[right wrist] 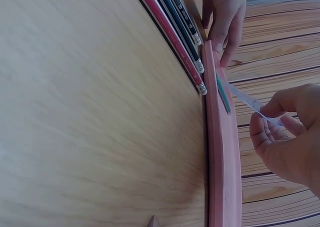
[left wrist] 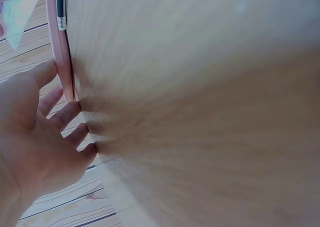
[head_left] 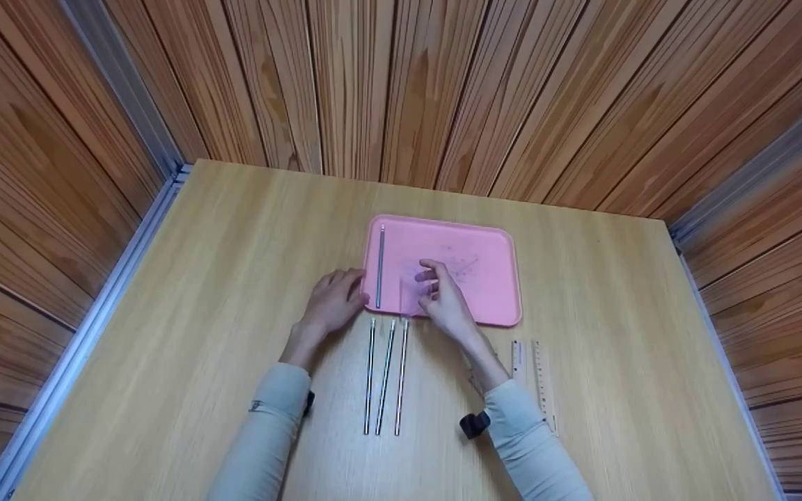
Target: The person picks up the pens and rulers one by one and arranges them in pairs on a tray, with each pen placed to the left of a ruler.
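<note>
My right hand (head_left: 446, 303) is raised over the pink tray (head_left: 505, 278). Its thumb and fingers pinch a clear, thin plastic piece (head_left: 409, 296) with a straight edge; a pointed corner of the piece (left wrist: 19, 17) shows in the left wrist view. My left hand (head_left: 335, 300) rests at the tray's near left corner, its relaxed fingers on the table and touching the rim. Inside the tray, along the left side, lies a dark green pencil (head_left: 380, 268). Three more pencils (head_left: 385, 376) lie side by side below the tray, erasers toward it; the right wrist view shows a red pencil (right wrist: 175, 42) among them.
Two clear rulers (head_left: 541, 376) lie on the wooden table (head_left: 624, 334) beside my right forearm. Another clear piece (head_left: 474, 381) is partly hidden under that forearm. Faint dark markings (head_left: 462, 268) show on the tray bottom. Wood-plank walls (head_left: 415, 97) stand behind and at both sides.
</note>
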A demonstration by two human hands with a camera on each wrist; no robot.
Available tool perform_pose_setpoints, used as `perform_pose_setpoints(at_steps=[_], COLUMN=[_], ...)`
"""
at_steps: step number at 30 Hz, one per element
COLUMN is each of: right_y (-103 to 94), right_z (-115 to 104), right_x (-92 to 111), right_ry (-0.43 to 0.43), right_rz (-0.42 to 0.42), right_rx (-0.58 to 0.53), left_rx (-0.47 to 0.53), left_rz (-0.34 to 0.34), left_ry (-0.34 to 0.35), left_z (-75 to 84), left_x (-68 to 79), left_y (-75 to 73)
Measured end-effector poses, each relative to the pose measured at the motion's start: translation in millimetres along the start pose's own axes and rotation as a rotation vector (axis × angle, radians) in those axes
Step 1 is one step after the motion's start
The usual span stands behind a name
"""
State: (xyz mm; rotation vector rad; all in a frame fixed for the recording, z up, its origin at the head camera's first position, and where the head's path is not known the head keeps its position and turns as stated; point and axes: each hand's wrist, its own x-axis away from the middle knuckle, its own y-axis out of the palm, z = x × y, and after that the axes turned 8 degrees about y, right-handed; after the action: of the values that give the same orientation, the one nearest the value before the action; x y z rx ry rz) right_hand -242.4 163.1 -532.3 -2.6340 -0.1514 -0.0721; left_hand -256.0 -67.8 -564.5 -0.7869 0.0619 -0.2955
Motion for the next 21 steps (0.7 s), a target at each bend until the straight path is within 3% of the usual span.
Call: perform_pose_setpoints(at_steps=[11,21], right_y=[3.6,8.9], right_z=[-5.0,-1.1], right_x=[-17.7,-32.6], right_ry=[-0.002,0.029], right_rz=[0.013,0.016], right_rx=[-0.044,0.021], left_rx=[0.003,0.014], left_rz=[-0.001,0.007], left_ry=[0.013,0.008], left_z=[0.1,0.1], left_x=[0.7,1.7], left_y=[-2.1,-0.1])
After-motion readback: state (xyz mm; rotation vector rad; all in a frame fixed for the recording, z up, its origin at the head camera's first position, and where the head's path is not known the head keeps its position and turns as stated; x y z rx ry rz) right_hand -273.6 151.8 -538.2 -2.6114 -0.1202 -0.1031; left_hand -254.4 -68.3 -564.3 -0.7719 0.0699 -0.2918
